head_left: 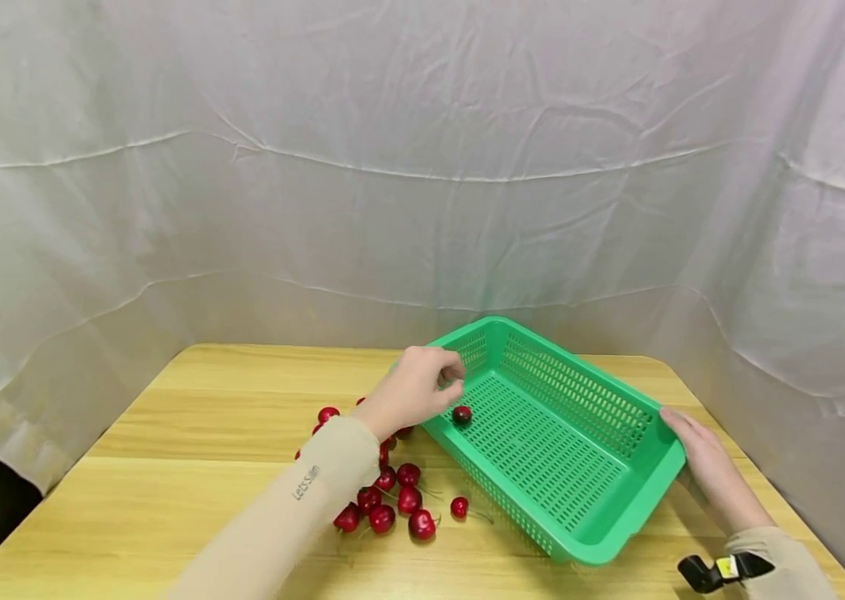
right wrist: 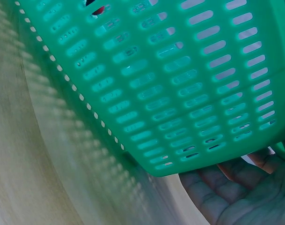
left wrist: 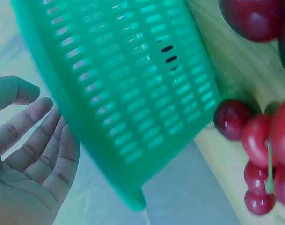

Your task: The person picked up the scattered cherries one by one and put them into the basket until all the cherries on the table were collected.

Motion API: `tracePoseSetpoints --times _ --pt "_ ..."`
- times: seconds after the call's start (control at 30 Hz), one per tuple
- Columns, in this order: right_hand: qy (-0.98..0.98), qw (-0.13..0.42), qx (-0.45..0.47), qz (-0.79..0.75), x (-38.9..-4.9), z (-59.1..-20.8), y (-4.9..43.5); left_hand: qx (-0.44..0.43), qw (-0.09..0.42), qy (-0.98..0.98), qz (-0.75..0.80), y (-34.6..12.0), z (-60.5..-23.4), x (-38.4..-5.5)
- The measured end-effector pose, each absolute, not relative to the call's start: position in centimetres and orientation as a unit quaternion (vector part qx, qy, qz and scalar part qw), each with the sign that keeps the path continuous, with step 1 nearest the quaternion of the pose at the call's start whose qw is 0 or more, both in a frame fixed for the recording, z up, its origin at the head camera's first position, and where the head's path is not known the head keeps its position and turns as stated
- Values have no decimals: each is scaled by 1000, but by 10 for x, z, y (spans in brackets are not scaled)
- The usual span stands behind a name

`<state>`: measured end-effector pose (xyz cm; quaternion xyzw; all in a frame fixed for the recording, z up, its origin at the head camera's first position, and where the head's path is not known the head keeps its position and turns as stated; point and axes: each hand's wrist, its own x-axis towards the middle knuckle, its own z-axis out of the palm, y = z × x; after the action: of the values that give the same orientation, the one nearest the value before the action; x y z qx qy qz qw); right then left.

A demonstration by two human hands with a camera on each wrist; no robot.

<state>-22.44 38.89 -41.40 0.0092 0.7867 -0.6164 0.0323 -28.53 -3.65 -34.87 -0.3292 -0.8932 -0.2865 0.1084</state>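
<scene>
The left hand (head_left: 426, 383), fingers loosely parted, hovers at the slotted green basket (head_left: 542, 450); one cherry (head_left: 462, 415) lies inside, loose cherries (head_left: 382, 518) left of it; the right hand (head_left: 709, 471) grips its right end.

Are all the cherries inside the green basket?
No, many cherries lie on the wooden table beside the green basket.
</scene>
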Motion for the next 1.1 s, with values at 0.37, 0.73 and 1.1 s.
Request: tracePoseSetpoints --times 0.37,0.73,1.1 --pt "784 29 10 -621 -224 -416 391 -310 148 -891 -297 -84 -341 -266" --pt "771 18 13 -636 -223 -416 392 -283 131 -911 -270 -129 -357 -254" --pt "787 28 13 -617 -224 -416 390 -266 95 -927 -247 -168 -374 -235"
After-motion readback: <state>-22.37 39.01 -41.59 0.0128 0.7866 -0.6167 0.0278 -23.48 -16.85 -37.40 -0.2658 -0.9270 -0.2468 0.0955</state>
